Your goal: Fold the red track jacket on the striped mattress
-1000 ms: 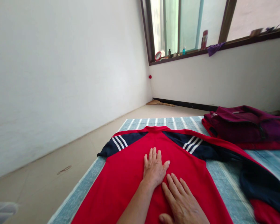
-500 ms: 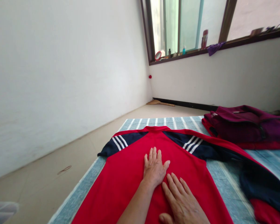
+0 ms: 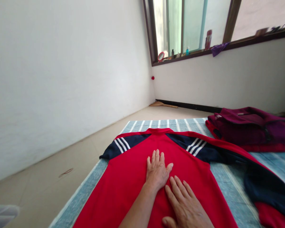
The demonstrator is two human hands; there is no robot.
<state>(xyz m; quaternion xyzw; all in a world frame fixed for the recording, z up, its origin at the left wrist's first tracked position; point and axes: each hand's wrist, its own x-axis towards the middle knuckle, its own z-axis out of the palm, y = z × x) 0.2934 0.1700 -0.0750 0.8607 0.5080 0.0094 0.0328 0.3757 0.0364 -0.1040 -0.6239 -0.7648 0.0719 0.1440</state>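
Note:
A red jacket (image 3: 130, 180) with navy shoulders and white stripes lies spread flat, its collar pointing away from me. My left hand (image 3: 156, 171) rests palm down on the middle of the jacket, fingers stretched out. Just below and to its right, my right hand (image 3: 185, 202) also lies flat on the red cloth, fingers spread. Neither hand grips anything. The jacket's right-side sleeve (image 3: 263, 180) stretches out to the right and ends in a red cuff. On the other side, the sleeve shows only down to the bed's edge.
Beneath the jacket is a blue striped sheet (image 3: 85, 193). Folded maroon and red clothes (image 3: 247, 129) are stacked at the right. White walls and tiled floor lie left and behind. A broom (image 3: 165, 104) lies in the corner. The windowsill holds a red bottle (image 3: 208, 40) and a purple cloth (image 3: 218, 49).

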